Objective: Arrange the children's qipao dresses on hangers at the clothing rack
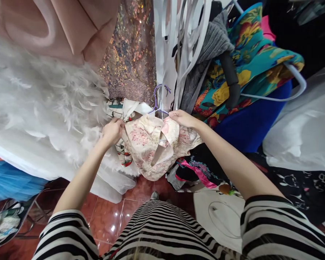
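Note:
A cream garment with pink flowers hangs in front of me, its collar and front opening facing up. My left hand is closed on its left shoulder edge. At the collar, my right hand pinches the cloth close to a purple hanger; whether the fingers also grip the hanger I cannot tell. Several hanger hooks show just above the collar. Behind my left hand hangs a white garment with a red and green print.
White feathered clothing and a sequined dress hang at left and behind. To the right are a teal floral garment, a grey knit and blue cloth. Below lies a red tiled floor; a metal-framed chair stands lower left.

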The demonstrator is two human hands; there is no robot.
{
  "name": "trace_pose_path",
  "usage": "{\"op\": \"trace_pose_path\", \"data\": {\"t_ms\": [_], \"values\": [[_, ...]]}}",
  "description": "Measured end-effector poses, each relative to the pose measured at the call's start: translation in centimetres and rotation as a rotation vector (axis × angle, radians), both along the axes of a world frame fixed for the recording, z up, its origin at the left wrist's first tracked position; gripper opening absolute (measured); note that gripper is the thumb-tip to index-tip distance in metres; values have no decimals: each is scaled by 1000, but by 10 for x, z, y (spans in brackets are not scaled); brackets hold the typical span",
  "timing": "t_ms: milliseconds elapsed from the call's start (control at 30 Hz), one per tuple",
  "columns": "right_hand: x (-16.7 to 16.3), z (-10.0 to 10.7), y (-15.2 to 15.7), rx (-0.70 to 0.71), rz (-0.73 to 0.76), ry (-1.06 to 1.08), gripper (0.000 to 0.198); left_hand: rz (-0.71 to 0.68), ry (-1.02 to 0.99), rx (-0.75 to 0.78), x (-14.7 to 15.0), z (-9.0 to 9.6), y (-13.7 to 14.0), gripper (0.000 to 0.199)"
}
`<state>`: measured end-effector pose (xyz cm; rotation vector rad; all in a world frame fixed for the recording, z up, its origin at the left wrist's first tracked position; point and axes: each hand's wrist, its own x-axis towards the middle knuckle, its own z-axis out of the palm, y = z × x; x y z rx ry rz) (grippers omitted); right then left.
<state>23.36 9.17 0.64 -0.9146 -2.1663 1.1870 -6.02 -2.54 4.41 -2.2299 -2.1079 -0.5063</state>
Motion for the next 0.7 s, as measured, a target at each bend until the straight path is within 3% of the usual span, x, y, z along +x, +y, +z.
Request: {"op": "trace_pose_path", "data": {"t_ms": [67, 200, 267, 400, 533, 700], "values": [[0, 0, -1, 2, -7, 2, 48, 15, 88, 36, 16, -1, 3, 23], [2, 2, -2, -14, -9, 1, 50, -184, 168, 53, 47, -14, 16, 29], [5, 2, -3, -28, -13, 4, 53, -213, 156, 78, 56, -20, 23, 25], [10, -1, -3, 4, -115, 57, 60, -246, -52, 70, 59, -25, 34, 16], [11, -8, -6, 24, -303, 109, 65, -266, -343, -49, 50, -21, 43, 35], [10, -15, -8, 66, -472, 118, 64, -173, -540, -188, 43, -15, 54, 40]]}}
